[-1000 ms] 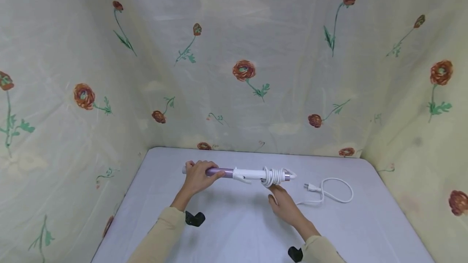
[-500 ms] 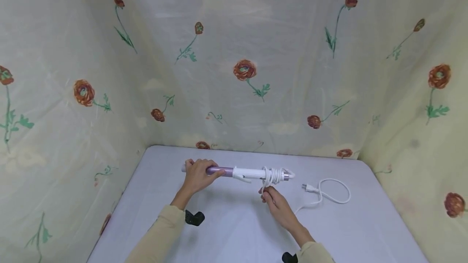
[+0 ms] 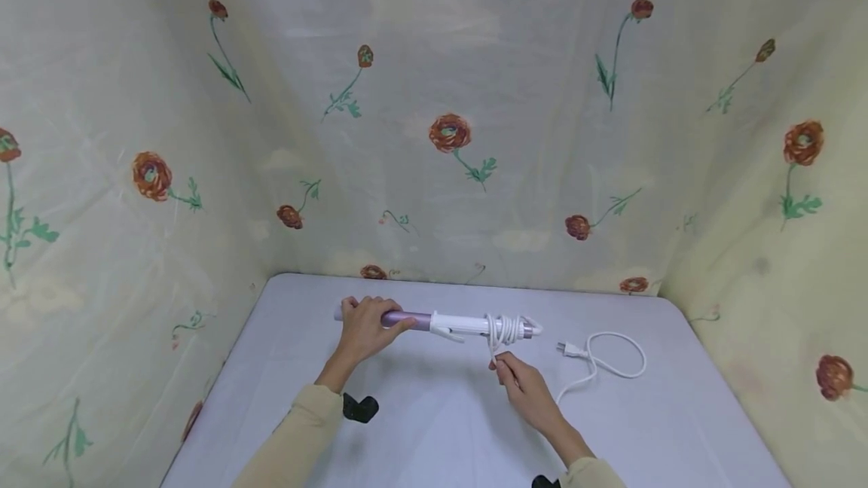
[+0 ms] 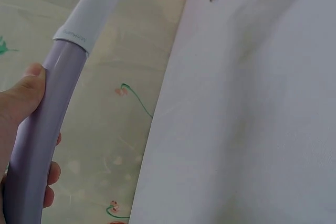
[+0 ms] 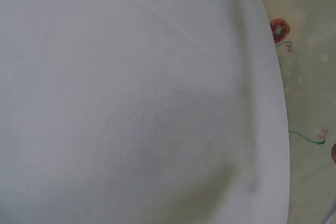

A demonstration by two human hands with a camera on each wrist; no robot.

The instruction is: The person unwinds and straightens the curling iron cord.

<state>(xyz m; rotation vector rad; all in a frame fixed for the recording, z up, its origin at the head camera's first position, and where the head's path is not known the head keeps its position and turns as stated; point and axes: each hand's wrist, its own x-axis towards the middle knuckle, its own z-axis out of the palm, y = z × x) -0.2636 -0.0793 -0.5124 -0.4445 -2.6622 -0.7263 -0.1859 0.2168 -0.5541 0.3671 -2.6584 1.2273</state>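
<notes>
Basically, the left hand (image 3: 369, 328) is wrapped round the lavender barrel (image 3: 411, 320) of a hair iron (image 3: 461, 324), thumb (image 4: 29, 93) on one side and fingertips (image 4: 54, 173) showing on the other. The iron sits up off the table (image 3: 434, 435), roughly level, its grey tip (image 3: 337, 314) poking out left of that hand. Right of the hand come the white handle and a lever (image 3: 447, 334) slanting off its underside; small lettering (image 4: 77, 36) circles the handle's end next to the barrel. Farther right, just above the right hand's fingertips, the cord (image 3: 503, 330) is wound in several loops round the handle. The right hand (image 3: 529, 390) pinches a strand hanging from those loops. More cord passes by the right forearm and lies on the table in one loose loop, with the plug (image 3: 573, 350) beyond and to the right of that hand. Past both hands hangs a flowered cloth (image 3: 339, 172).
</notes>
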